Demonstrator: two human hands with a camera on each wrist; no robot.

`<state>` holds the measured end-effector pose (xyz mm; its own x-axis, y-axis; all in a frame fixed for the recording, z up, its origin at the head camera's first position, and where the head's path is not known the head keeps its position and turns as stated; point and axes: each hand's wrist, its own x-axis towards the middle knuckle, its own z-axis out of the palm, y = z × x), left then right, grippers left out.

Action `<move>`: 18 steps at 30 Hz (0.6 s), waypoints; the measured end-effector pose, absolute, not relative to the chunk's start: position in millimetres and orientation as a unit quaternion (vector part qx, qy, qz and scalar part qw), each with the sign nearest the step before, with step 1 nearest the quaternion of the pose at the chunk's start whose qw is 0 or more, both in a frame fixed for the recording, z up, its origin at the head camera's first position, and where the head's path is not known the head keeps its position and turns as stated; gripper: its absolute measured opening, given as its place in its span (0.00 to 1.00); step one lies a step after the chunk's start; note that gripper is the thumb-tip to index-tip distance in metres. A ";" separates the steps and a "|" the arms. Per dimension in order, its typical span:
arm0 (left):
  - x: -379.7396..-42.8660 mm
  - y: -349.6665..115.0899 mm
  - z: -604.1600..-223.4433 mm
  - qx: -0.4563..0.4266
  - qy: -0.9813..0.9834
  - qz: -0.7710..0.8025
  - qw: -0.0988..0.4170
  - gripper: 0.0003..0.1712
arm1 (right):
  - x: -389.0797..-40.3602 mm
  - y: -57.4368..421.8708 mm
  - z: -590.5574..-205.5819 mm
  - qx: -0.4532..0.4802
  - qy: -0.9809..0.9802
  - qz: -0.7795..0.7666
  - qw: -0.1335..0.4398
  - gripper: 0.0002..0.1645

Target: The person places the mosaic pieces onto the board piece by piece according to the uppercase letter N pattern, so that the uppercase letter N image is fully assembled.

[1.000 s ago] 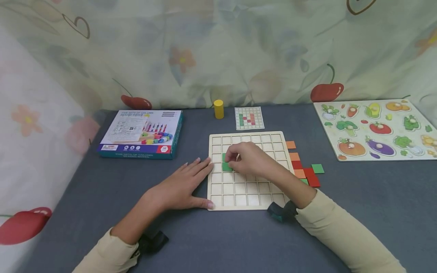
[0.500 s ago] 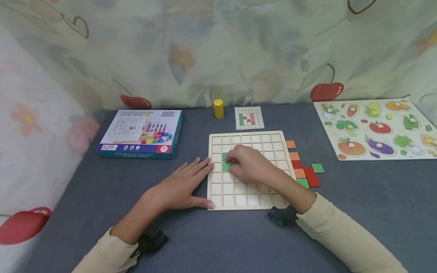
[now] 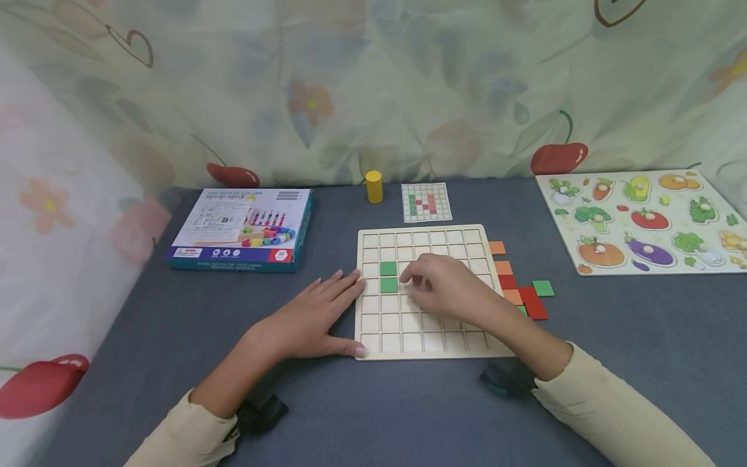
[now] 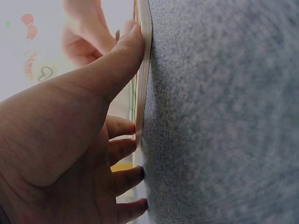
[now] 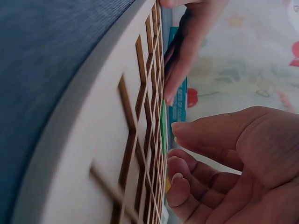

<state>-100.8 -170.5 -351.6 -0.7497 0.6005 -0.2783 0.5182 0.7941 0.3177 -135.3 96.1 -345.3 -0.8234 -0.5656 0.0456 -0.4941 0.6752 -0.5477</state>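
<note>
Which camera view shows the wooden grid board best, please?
The head view: it shows most of the grid board, though the right hand covers part. The left wrist view shows mainly its edge; the right wrist view, a steeply slanted portion.

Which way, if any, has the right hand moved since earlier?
Yes, the right hand moved rightward, away from the two green squares on the board.

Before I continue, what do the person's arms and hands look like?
The left hand and right hand are ungloved. The left sleeve and right sleeve are plain cream. The left wrist unit and right wrist unit are black; the latter shows teal.
</note>
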 end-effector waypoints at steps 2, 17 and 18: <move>-100.9 -170.3 -351.8 0.301 0.928 0.112 0.186 0.63 | -131.9 106.0 -345.1 -0.286 0.915 -0.278 0.061 0.11; -101.5 -170.1 -354.0 0.299 0.930 0.109 0.185 0.64 | -117.8 197.2 -335.6 -0.218 0.940 -0.257 0.049 0.11; -101.4 -169.8 -353.6 0.299 0.930 0.109 0.185 0.64 | -117.5 203.7 -335.8 -0.211 0.943 -0.253 0.050 0.11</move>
